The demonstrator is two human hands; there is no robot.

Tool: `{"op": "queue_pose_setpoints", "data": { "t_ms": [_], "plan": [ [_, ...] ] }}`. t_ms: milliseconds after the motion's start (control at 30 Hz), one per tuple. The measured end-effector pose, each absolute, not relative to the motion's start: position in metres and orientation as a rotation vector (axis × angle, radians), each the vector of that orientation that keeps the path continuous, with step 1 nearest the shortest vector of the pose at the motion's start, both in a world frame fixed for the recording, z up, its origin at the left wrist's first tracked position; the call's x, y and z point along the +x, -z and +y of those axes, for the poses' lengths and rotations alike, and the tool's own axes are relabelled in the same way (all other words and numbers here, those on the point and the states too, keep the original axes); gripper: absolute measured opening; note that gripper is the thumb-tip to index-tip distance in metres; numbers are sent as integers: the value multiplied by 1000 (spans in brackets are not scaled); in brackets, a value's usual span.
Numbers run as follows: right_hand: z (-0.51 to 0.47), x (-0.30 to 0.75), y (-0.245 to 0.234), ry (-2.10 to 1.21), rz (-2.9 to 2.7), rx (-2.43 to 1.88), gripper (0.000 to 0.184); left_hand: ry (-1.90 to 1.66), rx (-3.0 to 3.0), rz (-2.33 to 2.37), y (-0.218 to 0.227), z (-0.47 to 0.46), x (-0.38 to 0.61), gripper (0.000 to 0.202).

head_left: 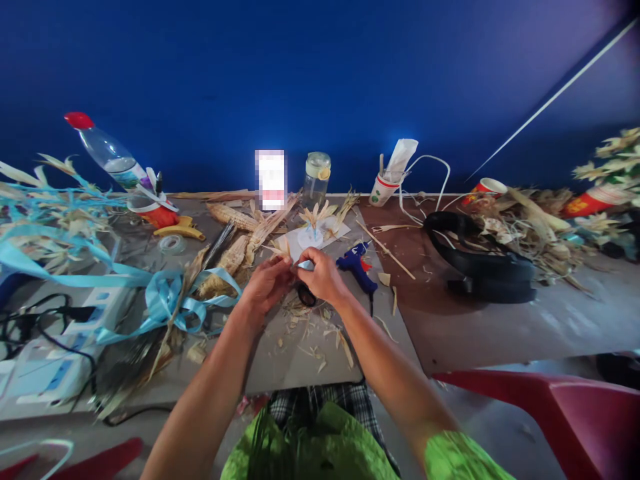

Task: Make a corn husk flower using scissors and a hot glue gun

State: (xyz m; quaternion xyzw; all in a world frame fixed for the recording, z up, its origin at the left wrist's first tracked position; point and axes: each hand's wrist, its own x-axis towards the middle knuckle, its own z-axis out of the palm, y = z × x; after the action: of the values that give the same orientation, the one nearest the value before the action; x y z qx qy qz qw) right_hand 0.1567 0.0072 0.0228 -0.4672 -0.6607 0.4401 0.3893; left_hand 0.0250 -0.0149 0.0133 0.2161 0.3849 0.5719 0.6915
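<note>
At the middle of the near table, my left hand [270,283] and my right hand [323,275] meet with their fingertips pinched together. Pale corn husk [281,248] shows just above my left fingers, and they seem closed on it. Between my right thumb and fingers is a small light blue strip [305,265]. Black scissors handles [307,295] lie beneath the hands. Just beyond stands a husk flower [315,217] with a blue stem on a white base. A blue glue gun [357,265] rests to the right of my right hand.
Light blue ribbon [165,297] and a power strip [85,333] lie at left. Corn cobs [235,217] and a glass jar [317,180] stand further back. On the right are a paper cup [385,190], a black headset-like band [485,273] and a red chair [565,400].
</note>
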Motion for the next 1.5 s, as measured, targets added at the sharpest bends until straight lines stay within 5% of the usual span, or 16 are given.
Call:
{"op": "queue_pose_setpoints", "data": {
  "t_ms": [133, 233, 1067, 1267, 1500],
  "plan": [
    [10, 160, -28, -1683, -1275, -999, 29, -1201, 500, 711, -16, -19, 19, 22],
    [9, 162, -32, -1809, -1215, -956, 32, -1189, 532, 740, -19, -20, 19, 20],
    [18, 162, -20, -1692, -1122, -1099, 37, -1352, 1027, 1135, -11, -14, 22, 22],
    [9, 159, -18, -960, -1744, -1167, 10, -1343, 1053, 1311, -15, -14, 23, 16],
    [-1, 153, -13, -430, -2019, -1078, 17, -1441, 856, 1361, -17, -11, 35, 24]
  ]
}}
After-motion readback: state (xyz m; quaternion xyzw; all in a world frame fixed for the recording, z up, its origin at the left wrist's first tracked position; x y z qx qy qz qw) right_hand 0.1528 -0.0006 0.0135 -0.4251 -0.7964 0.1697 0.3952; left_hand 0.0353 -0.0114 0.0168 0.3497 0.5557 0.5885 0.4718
